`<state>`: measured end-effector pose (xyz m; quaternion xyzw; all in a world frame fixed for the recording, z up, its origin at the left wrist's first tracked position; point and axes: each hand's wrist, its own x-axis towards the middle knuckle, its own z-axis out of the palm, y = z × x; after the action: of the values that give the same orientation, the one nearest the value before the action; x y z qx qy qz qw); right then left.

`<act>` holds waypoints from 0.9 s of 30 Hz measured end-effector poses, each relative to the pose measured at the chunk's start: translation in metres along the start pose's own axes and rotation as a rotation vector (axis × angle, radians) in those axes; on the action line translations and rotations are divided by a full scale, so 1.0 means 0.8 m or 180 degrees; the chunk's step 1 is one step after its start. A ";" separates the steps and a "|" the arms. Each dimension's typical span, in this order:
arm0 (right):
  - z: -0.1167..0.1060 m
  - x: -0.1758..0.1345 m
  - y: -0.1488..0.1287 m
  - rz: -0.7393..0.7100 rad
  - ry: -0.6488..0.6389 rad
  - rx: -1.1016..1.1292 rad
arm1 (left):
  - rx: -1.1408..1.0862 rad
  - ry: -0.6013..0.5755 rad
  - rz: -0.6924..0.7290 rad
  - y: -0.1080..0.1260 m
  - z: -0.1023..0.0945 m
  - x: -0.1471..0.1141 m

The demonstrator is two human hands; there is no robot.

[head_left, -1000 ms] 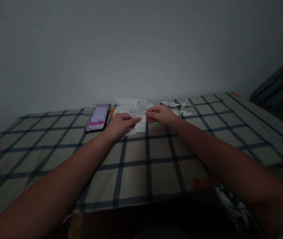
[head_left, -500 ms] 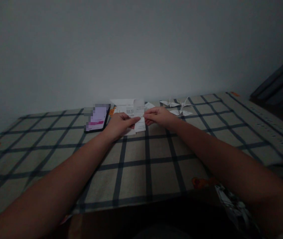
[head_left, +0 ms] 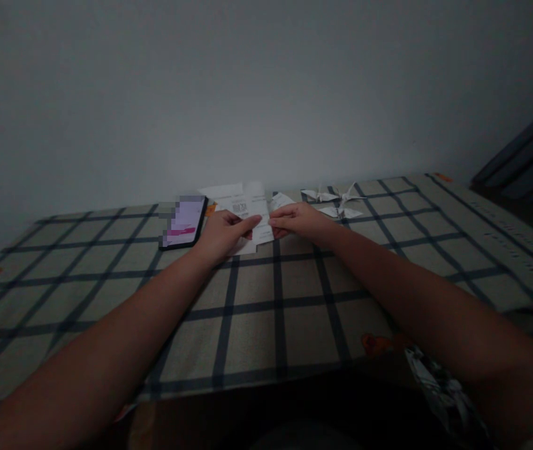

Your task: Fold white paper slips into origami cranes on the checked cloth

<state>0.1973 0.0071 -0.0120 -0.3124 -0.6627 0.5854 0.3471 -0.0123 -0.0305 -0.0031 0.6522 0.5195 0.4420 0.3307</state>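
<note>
Between my two hands is a white printed sheet of paper (head_left: 260, 203), held upright or tilted with a crease along it. My left hand (head_left: 226, 234) pinches its left side, thumb over the front. On the other edge, the thumb and fingers of my right hand (head_left: 294, 220) are closed on the same sheet. Behind and left of it lies more white printed paper (head_left: 223, 192) with a square code; whether the two are one piece I cannot tell. Another small piece of white paper (head_left: 281, 200) shows just behind my right hand.
A phone (head_left: 186, 222) with a lit screen lies left of my left hand. Folded paper cranes (head_left: 341, 203) sit to the right, near the wall (head_left: 266, 94). A checked cloth (head_left: 252, 325) covers the table. Dark striped fabric (head_left: 529, 156) hangs at the far right.
The held sheet has tilted slightly left and its top edge has shifted. The paper behind has slid a little left. Both hands have barely moved and still grip.
</note>
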 end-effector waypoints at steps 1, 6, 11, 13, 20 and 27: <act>0.000 0.000 0.001 0.0000 -0.0018 0.0003 | 0.0018 0.0054 0.0036 0.001 0.000 0.000; 0.002 -0.001 -0.004 -0.0063 0.0060 -0.0215 | -0.0006 0.0081 0.0101 0.001 0.001 0.001; 0.004 -0.002 -0.006 0.0073 0.0070 0.0007 | 0.0036 0.0183 0.0155 -0.001 0.000 0.002; 0.005 -0.002 -0.007 0.0140 0.0093 0.0029 | 0.0022 0.0239 0.0185 0.001 0.000 0.002; 0.005 -0.001 -0.008 0.0133 0.0186 -0.0099 | -0.0004 0.0335 0.0202 0.010 0.002 -0.002; 0.003 -0.002 -0.004 0.0159 -0.0049 -0.0013 | -0.0302 0.0404 0.0210 0.010 0.003 -0.001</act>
<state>0.1960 0.0042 -0.0090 -0.3251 -0.6586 0.5950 0.3265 -0.0071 -0.0331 0.0029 0.6233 0.4961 0.5172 0.3129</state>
